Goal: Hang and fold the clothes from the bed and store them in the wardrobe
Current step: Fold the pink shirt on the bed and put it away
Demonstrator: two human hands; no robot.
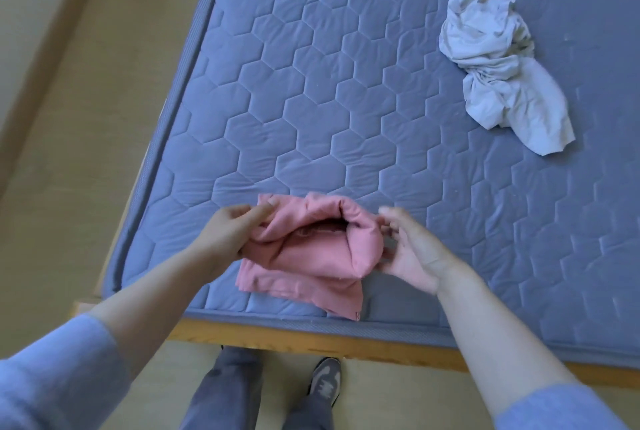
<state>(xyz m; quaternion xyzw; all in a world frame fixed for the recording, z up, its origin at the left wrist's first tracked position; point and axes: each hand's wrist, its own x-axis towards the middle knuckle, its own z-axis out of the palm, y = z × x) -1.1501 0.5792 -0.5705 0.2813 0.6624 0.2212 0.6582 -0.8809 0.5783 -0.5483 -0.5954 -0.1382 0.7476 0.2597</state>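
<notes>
Folds of pink cloth on hexagon-quilted mattress

The single head view looks steeply down, close over the bed's near corner.

Left sleeve periwinkle-blue knit, ends below elbow; right sleeve same. Left hand, right hand bare. Trousers grey, loose. Shoe grey sneaker, pale marking on top.
</notes>
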